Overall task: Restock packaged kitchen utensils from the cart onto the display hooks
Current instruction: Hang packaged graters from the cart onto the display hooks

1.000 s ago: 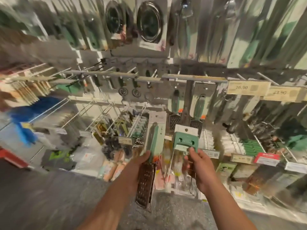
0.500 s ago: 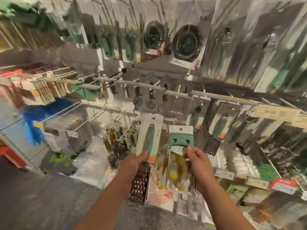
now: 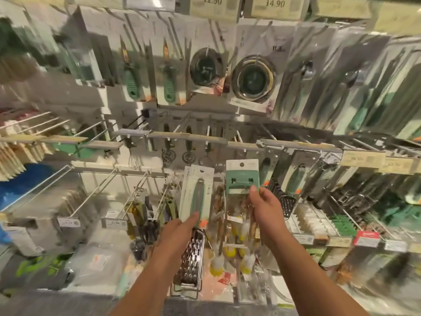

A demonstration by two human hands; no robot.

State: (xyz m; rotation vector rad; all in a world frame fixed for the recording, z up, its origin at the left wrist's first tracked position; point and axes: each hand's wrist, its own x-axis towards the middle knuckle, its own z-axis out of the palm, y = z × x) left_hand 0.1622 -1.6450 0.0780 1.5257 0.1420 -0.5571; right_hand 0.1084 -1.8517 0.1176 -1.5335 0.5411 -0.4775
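Facing the display wall, we see the left hand (image 3: pixel 176 231) gripping a carded grater (image 3: pixel 196 197) near the card's lower end, fingers curled around it, the metal grating blade (image 3: pixel 190 258) hanging below the hand. We see the right hand (image 3: pixel 265 207) pinching a green-headed packaged utensil (image 3: pixel 242 176) at its lower right edge. Both packages are raised upright, side by side, just below the rail of display hooks (image 3: pixel 206 137).
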